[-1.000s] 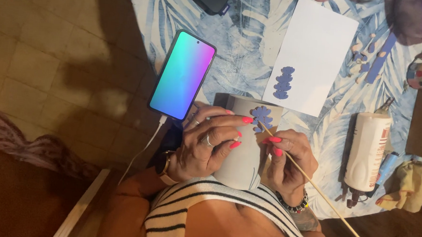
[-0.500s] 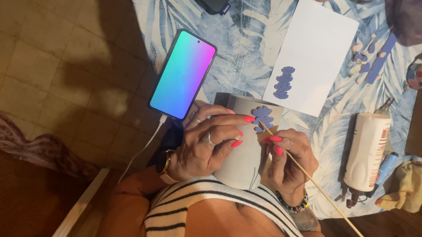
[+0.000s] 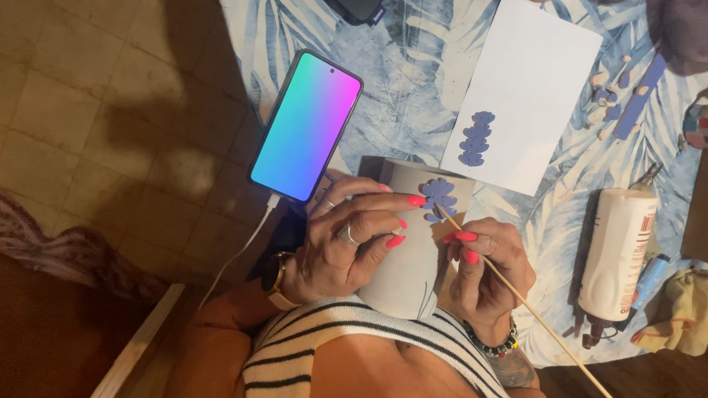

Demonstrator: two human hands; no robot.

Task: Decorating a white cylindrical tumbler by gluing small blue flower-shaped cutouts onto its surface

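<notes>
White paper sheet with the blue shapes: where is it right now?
Head view, upper right of centre: the paper sheet lies flat on the leaf-print cloth, just beyond the grey mug, between the phone and the white bottle.

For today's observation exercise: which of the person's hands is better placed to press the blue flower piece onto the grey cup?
Probably the right hand: it holds the wooden stick, whose tip touches the blue flower piece. The left hand steadies the grey cup.

The left hand point(image 3: 343, 243) wears silver rings, bright pink nails and a gold-toned wristwatch point(image 3: 274, 278) at seven o'clock. The right hand point(image 3: 481, 268) has matching nails, a beaded bracelet point(image 3: 488, 345) at five o'clock. Striped top point(image 3: 345, 346).
</notes>
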